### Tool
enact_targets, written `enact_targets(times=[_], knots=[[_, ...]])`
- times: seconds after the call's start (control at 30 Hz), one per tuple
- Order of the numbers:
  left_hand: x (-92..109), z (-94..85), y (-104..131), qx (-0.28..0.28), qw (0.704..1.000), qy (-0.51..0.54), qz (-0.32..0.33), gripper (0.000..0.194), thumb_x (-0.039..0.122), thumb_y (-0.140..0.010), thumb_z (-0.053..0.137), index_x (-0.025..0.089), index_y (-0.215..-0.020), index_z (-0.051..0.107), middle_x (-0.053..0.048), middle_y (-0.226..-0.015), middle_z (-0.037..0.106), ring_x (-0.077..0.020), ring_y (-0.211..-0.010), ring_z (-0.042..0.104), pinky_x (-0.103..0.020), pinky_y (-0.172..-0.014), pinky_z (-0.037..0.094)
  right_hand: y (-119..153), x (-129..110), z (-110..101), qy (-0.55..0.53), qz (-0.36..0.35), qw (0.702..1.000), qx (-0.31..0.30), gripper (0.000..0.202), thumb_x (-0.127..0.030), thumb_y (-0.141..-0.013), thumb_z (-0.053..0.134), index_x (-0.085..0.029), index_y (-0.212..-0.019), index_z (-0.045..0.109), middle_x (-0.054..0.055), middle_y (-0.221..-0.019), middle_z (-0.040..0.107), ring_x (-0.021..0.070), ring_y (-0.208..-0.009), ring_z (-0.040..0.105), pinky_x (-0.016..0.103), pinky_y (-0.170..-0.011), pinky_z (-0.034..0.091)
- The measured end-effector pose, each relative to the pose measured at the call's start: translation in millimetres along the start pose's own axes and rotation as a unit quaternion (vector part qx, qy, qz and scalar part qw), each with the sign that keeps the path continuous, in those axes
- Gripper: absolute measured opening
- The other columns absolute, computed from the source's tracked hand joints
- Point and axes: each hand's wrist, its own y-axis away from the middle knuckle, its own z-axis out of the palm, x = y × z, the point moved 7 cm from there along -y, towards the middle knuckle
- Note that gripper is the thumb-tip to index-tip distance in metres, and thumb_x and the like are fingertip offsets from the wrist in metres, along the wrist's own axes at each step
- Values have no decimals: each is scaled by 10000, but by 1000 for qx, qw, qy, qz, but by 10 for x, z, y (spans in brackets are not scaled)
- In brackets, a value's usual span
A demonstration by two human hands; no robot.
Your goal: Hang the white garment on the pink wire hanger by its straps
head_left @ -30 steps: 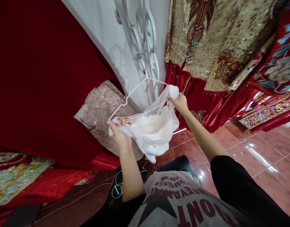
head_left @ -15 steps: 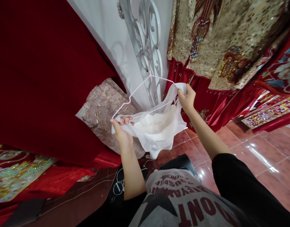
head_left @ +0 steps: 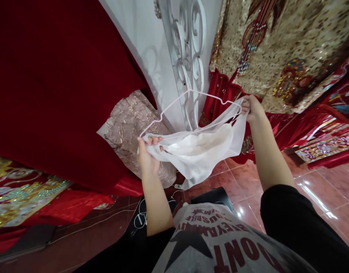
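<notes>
A sheer white garment (head_left: 202, 151) is stretched between my two hands, its lower part hanging loose. My left hand (head_left: 149, 153) is closed on the garment's left edge and the left corner of a pale pink wire hanger (head_left: 174, 101). At the opposite side, my right hand (head_left: 251, 108) grips the garment's upper right edge beside the hanger's right end. The hanger's top is in front of a white scrolled metal frame (head_left: 188, 64). Its lower bar runs across the garment's opening.
Red cloth (head_left: 49, 83) hangs at the left, with a pinkish crinkled fabric (head_left: 129, 125) beside it. A gold sequined garment (head_left: 293, 49) hangs at the upper right. Below are a black seat (head_left: 214, 197), a white cable (head_left: 94, 226) and red floor tiles (head_left: 279, 204).
My right hand has moved outward to the right with the garment's edge, spreading the cloth wider and uncovering the hanger's right shoulder. My left hand keeps its grip. The view has shifted slightly.
</notes>
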Motion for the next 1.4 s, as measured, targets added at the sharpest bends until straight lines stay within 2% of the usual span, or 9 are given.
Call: enact_targets(times=[0.17,0.37,0.5,0.6,0.67,0.8,1.03,1.3,1.4], knots=[[-277,21,9,-19,995,58,-74,539,584,-1017,714,211,-706,480,-16,-737,575,-166,-855,726,-192,-588,525,568,396,103,-113,87,990,14,470,-208,-853,694,-235,-624,284,-113,-462,200,52,-422,180,170,-422,292],[-212,-70,-44,-4,998,50,-24,442,572,-870,882,216,-829,623,-25,-822,681,-201,-962,766,-235,-706,564,1487,696,781,-117,32,992,-27,183,-409,-852,744,-251,-791,675,-122,-459,160,97,-430,77,244,-400,203],[-142,-131,-65,11,1000,14,-2,427,573,-830,904,220,-891,673,-47,-921,749,-236,-1072,779,-282,-818,575,1946,896,1298,-30,34,990,-134,392,-483,-904,719,-288,-1232,810,-119,-460,236,112,-427,131,277,-431,213],[-97,-168,-69,29,1000,9,2,398,530,-817,920,222,-875,674,-40,-911,750,-241,-1070,787,-292,-833,578,1831,808,1478,74,-86,983,-145,470,-555,-937,726,-335,-1348,783,-27,-687,626,131,-515,422,312,-521,412],[-58,-187,-78,38,999,12,1,378,502,-821,921,222,-858,669,-37,-877,742,-245,-1049,794,-286,-799,580,1614,696,1548,155,-196,958,-140,454,-607,-972,688,-347,-1329,791,51,-1052,780,200,-795,670,402,-766,587],[-19,-214,-106,33,999,8,-16,342,458,-863,889,219,-829,646,-66,-926,782,-245,-1035,812,-263,-743,594,1200,697,1648,323,-332,875,-137,423,-637,-1009,628,-298,-1159,830,94,-1330,762,330,-1374,636,584,-1272,417],[96,-447,-86,62,985,-155,48,283,391,-787,904,182,-890,743,-99,-856,829,-246,-783,820,-291,-685,627,887,957,1540,388,-272,877,-79,347,-565,-954,684,-244,-931,813,108,-986,795,322,-1054,727,508,-1064,583],[780,-418,-238,39,883,-445,147,61,198,-761,870,173,-786,821,-46,-623,700,-268,-677,715,-334,-694,616,848,965,1480,428,-270,861,-54,284,-494,-962,681,-238,-903,786,124,-969,787,343,-1034,725,538,-1079,554],[919,-346,-349,40,859,-496,119,244,68,-631,933,208,-607,734,-15,-529,586,-329,-743,724,-364,-759,613,848,997,1456,433,-272,857,-60,277,-482,-967,662,-238,-905,777,125,-987,792,335,-1037,729,524,-1065,557]])
